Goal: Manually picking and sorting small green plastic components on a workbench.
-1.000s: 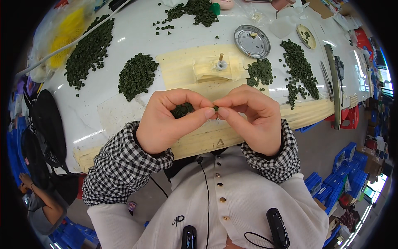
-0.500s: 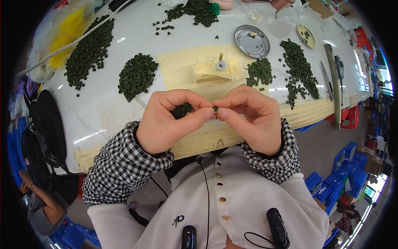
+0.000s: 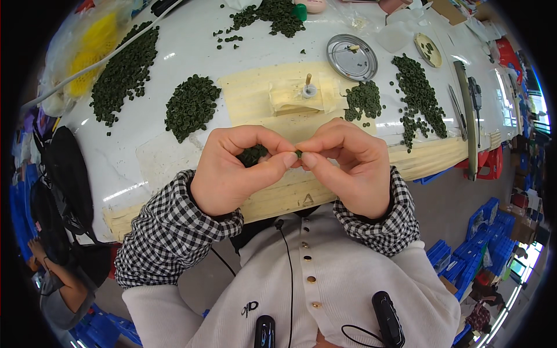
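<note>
Thumb and forefinger of my left hand [image 3: 238, 168] pinch a small dark green round piece [image 3: 299, 154] together with the fingertips of my right hand [image 3: 351, 165]. Most of that piece is hidden by the fingers. Behind my left fingers, a few more dark green pieces [image 3: 250, 155] show in part. Beyond my hands sits a block wrapped in cream tape [image 3: 287, 101], with a small white cup [image 3: 309, 91] on it and a thin brown stick [image 3: 308, 79] standing up there. A pile of green pieces [image 3: 364, 100] lies right of the block.
Larger piles of green pieces lie at left [image 3: 192, 107], far left [image 3: 125, 72], far middle [image 3: 278, 17] and right [image 3: 420, 95]. A round metal tin lid [image 3: 342, 57], a cream dish [image 3: 426, 52] and tweezers [image 3: 457, 110] rest on the right. A person's arm [image 3: 64, 284] shows at lower left.
Both hands stay pinched together at the piece. The right hand has shifted very slightly left, with the piece between the fingertips.
</note>
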Available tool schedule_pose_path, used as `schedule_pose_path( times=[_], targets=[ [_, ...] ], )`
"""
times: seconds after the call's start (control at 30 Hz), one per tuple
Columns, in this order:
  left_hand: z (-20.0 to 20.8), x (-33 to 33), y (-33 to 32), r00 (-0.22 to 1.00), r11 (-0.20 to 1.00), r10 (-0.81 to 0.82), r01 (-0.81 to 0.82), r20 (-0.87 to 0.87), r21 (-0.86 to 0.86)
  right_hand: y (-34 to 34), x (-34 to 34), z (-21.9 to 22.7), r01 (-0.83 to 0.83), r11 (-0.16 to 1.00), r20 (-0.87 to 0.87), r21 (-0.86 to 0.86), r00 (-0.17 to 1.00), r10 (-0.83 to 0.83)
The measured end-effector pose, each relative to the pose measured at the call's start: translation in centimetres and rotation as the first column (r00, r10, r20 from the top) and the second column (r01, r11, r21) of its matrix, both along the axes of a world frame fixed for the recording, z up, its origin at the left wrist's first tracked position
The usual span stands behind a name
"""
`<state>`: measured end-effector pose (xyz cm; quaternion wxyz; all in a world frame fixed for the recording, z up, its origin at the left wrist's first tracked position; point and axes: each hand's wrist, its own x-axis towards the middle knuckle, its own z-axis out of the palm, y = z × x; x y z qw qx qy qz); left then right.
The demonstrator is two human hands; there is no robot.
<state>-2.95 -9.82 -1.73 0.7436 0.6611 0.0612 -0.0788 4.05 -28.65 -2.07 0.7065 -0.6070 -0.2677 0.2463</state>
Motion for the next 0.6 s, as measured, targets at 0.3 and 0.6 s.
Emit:
schedule_pose_path(
  times=[0.3,0.6],
  targets=[
    [0.3,0.5,0.2,0.992,1.0,-0.024,0.022,-0.123,-0.016,-0.6,0.7,0.7,0.205,0.96,0.265,-0.194,0.952,-0.15],
    [0.5,0.9,0.9,0.984,0.976,-0.053,0.088,-0.172,0.197,-3.3,3.0,0.4,0.4,0.822,0.763,-0.406,0.644,0.064]
  ],
)
